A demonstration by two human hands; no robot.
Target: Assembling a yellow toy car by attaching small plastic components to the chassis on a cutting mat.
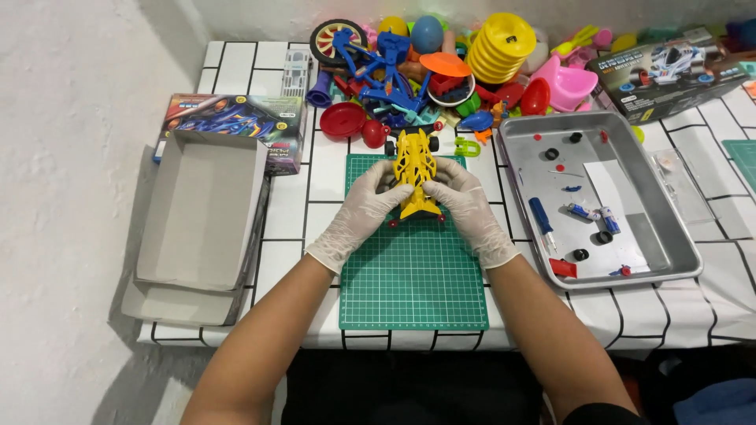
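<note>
Yellow body: toy car (416,175), lattice-cut plastic shell with small red hubs showing low at its sides, black wheels at the far end.
Where: over the far half of the green cutting mat (413,264), between both gloved hands.
Axis: long axis runs away from the person, one end toward the toy pile (441,67), the other toward the body.
Left hand (364,211): white glove, fingers curled onto the car's left flank, gripping it.
Right hand (466,206): white glove, fingers clamped on the right flank.
Packages: open grey carton (197,216) far left, its colourful lid (236,118) just behind; dark boxed car kit (669,75) top right.
Tray: metal tray (669,236) right of the mat, holding small parts.
</note>
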